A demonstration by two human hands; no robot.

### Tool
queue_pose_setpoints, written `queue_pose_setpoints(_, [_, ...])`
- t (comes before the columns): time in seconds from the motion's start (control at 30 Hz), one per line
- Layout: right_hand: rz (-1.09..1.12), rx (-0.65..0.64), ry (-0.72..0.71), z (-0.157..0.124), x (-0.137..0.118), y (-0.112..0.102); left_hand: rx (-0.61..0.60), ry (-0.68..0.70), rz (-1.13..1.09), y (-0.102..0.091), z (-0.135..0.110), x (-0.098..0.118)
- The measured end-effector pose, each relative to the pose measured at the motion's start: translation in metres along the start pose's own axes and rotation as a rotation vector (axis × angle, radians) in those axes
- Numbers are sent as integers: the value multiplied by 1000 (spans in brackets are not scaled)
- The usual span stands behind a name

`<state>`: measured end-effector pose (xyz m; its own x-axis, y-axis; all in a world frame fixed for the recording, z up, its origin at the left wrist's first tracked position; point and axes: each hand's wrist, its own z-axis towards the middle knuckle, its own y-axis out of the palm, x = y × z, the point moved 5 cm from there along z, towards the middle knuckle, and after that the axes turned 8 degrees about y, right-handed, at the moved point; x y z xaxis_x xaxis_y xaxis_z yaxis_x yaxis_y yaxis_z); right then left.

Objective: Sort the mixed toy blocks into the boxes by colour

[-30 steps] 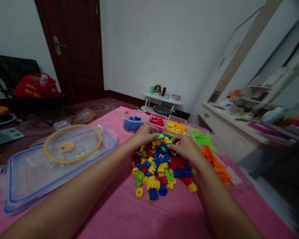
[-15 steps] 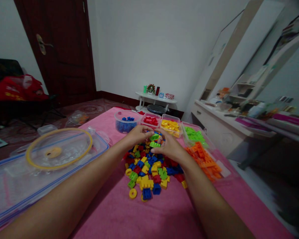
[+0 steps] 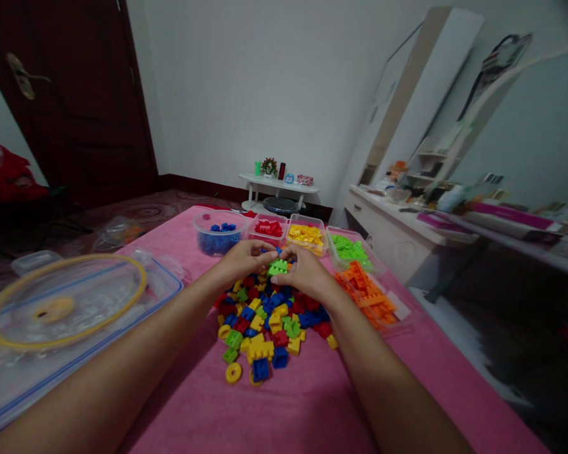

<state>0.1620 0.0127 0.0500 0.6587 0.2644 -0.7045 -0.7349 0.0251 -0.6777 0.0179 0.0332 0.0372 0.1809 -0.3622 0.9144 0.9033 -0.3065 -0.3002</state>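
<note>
Just above a heap of mixed building bricks, both hands meet at a light green building brick. My right hand holds it between thumb and fingers from the right. From the left, my left hand is closed, its thumb and fingertips at the brick's upper left edge. Whether the green part is one brick or two together, I cannot tell. The heap below has yellow, blue, red and green bricks, with a yellow ring at its near edge.
Behind the heap stand a round tub of blue bricks and boxes of red, yellow and green bricks. Orange bricks fill a box at right. Clear lids lie left on the pink cloth.
The view has swung to the right. Two green pieces seen apart between my hands now appear as one green shape, and my hands are closer together.
</note>
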Motion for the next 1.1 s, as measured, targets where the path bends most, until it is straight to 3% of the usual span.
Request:
queue_pose_setpoints(0.2, [171,129,72,4,2,-38,64,6,-9,-5,-4,12])
queue_pose_setpoints(0.37, [239,285,243,18,36,-83,62,5,37,-7,-1,8])
queue_pose_setpoints(0.57, [-182,520,438,52,93,-146,51,101,120,-5,6,-7])
queue_pose_setpoints(0.7, [-375,589,428,60,99,-167,7,135,204,3,5,-8])
queue_pose_setpoints(0.8, [-299,496,335,55,79,-149,-68,170,305,15,1,-4])
queue_pose_setpoints(0.9, [-141,150,176,40,44,-99,-167,192,391,27,-5,-3])
queue_pose_setpoints(1.0, [-208,-191,-28,16,9,-42,-198,200,453,31,-8,-3])
queue_pose_setpoints(1.1, [-334,-252,-79,-2,-2,-7,-201,196,490,29,-8,-4])
